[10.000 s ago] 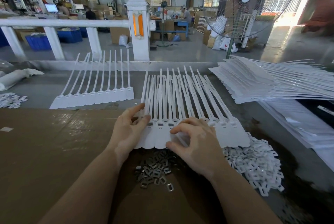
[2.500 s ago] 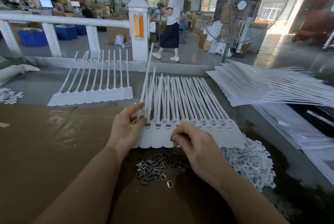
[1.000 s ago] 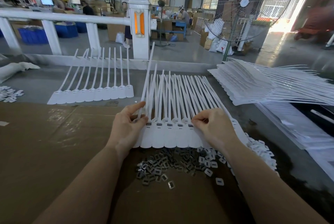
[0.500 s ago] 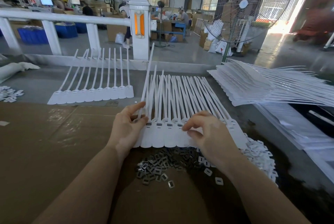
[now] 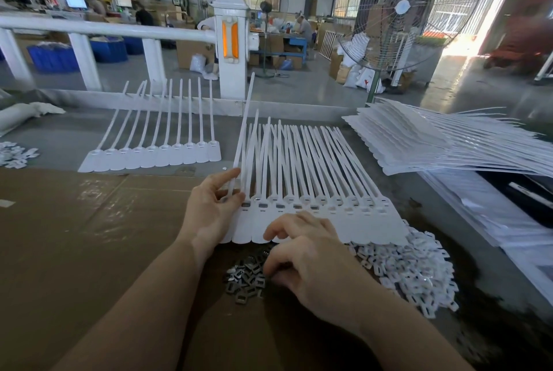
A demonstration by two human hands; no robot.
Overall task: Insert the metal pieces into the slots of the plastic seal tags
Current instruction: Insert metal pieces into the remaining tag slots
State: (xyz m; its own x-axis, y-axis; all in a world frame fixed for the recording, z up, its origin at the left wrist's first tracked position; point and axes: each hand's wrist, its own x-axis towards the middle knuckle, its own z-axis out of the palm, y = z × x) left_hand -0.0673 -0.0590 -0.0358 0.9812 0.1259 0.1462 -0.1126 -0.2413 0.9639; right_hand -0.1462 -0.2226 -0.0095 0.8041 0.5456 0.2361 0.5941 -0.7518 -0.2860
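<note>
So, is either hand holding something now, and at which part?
The left hand pinches one strap of the row of white seal tags, low near its head. The right hand reaches over the metal pieces; whether it holds one cannot be told.

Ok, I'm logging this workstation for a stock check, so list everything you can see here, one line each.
Seal tags being worked: one fanned row, white, centre of the bench.
Second tag row: one row, white, back left.
Stacked tag sheets: one big pile, white, right.
Metal pieces: a small heap, grey, near edge under the tags.
Plastic caps: a heap, white, right of the metal pieces.
Cardboard sheet: one, brown, covering the bench.
Fan: one, wire-caged, behind the bench.
Railing: one, white, back.
Left hand: holds the row's left edge.
Right hand: fingers curled over the metal heap.
</note>
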